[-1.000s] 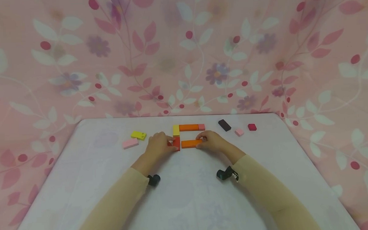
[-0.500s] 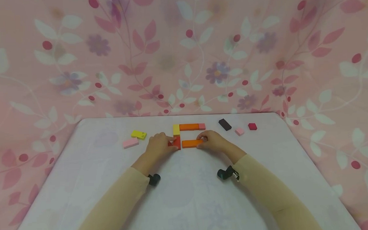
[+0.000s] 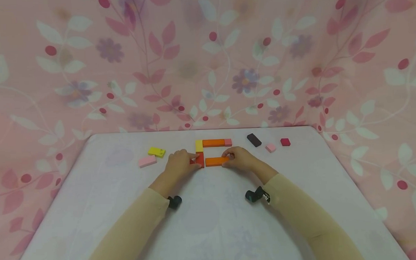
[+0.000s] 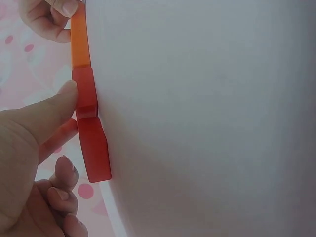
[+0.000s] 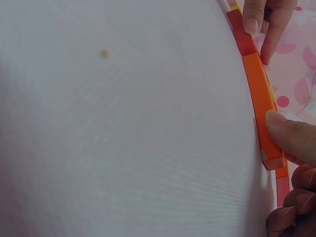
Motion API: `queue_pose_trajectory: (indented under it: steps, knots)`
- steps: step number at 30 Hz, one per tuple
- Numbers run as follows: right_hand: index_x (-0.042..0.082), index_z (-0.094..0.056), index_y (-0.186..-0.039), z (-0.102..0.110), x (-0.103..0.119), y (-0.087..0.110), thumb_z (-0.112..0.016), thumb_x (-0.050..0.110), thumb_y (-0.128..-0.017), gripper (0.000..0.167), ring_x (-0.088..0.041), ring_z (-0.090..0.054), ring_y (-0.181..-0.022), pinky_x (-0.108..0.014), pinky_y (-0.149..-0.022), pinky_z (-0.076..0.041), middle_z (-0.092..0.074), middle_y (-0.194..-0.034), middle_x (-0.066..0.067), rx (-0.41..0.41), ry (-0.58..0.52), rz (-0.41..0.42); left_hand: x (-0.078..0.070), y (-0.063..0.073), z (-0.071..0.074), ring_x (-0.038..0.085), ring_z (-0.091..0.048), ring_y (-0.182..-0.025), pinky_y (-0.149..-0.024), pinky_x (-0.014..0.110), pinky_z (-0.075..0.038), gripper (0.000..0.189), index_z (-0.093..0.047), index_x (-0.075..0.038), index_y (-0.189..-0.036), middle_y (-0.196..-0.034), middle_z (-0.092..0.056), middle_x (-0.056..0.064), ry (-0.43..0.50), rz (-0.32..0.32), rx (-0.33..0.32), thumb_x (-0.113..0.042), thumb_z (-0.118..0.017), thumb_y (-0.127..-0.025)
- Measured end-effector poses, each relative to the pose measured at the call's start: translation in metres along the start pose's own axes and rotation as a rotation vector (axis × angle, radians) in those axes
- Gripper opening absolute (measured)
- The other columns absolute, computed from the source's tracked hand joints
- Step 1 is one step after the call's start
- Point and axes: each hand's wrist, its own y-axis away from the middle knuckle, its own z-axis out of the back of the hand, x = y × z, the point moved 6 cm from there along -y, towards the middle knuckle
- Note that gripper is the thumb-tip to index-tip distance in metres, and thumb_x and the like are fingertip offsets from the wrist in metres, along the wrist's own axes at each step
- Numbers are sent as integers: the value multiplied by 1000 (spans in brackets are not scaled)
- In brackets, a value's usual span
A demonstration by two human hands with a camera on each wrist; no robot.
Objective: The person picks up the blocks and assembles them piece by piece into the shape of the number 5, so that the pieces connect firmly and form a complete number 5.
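Observation:
My left hand [image 3: 179,163] pinches a red block [image 3: 200,160] near the middle of the table's far part, its thumb on the near side. Beside it lies a second red block [image 4: 95,150], mostly hidden by the hand in the head view. My right hand [image 3: 240,158] grips the right end of an orange block [image 3: 214,161] between thumb and fingers. A narrow gap shows between the orange block's left end and the red one. A yellow block [image 3: 199,145] adjoins the red block's far end. From it another orange block [image 3: 213,143] runs right, ending at a small pink block [image 3: 228,142].
Left of the hands lie a yellow block [image 3: 156,152] and a pink block [image 3: 147,161]. On the right are a dark brown block [image 3: 254,140], a small pink piece [image 3: 270,147] and a small crimson piece [image 3: 285,142]. A floral curtain [image 3: 188,69] hangs behind the white-covered table [image 3: 204,222].

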Motion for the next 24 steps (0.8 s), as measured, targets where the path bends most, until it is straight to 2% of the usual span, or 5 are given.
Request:
queue_pose_trajectory:
  steps: [7, 24]
  knots:
    - [16, -72, -111, -1, -3, -1, -82, 34, -84, 33, -20, -47, -79, -35, -73, -37, -45, -78, -4, -7, -4, -1, 2, -3, -1, 23, -49, -81, -75, 36, -36, 55, -65, -26, -135, -84, -54, 5, 38, 39, 12, -46, -78, -85]
    - [16, -72, -111, -1, -4, -1, -82, 34, -85, 33, -20, -47, -80, -35, -74, -37, -45, -78, -4, -17, -16, -7, 1, -1, 0, 23, -50, -81, -74, 34, -37, 56, -64, -26, -136, -83, -54, 5, 64, 47, 2, -46, -79, -85]
